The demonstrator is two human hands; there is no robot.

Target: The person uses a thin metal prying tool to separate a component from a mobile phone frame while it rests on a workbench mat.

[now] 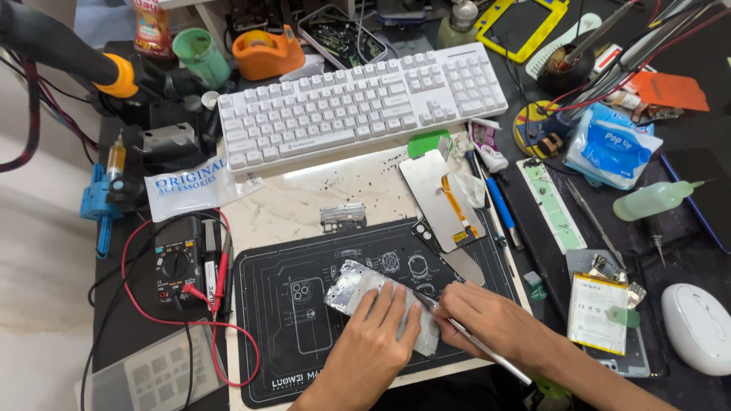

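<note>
Head view: I look down on my two hands over a black mat [304, 358] at the near edge of a crowded bench.
Frame: a silvery phone frame [358, 288], thin metal with a shiny foil-like face, lies slanted across the mat's middle, its far corner up-left and its near end under my hands.
Left hand: my left hand [373, 342] comes in from the near edge, palm down, fingers [392, 301] spread flat on the frame, pressing it to the mat; nothing is gripped.
Right hand: my right hand [487, 323] reaches in from the lower right, fingers pinched around a slim metal tool [472, 339], held like a pen.
Tool: the rod's tip meets the frame near its right edge; its long tail runs back down-right past my wrist.
Open room: the mat's left half is bare rubber with printed line drawings; past its near edge the bench ends.
Left margin: a multimeter [179, 262] and its red leads [228, 335] crowd that side.
Far side: a small metal bracket [343, 217], a screen panel [442, 199] with an orange flex and a white keyboard [358, 103] lie beyond the mat.
Right side: a battery [598, 312] and a white mouse [697, 327] sit well apart from my hands.
</note>
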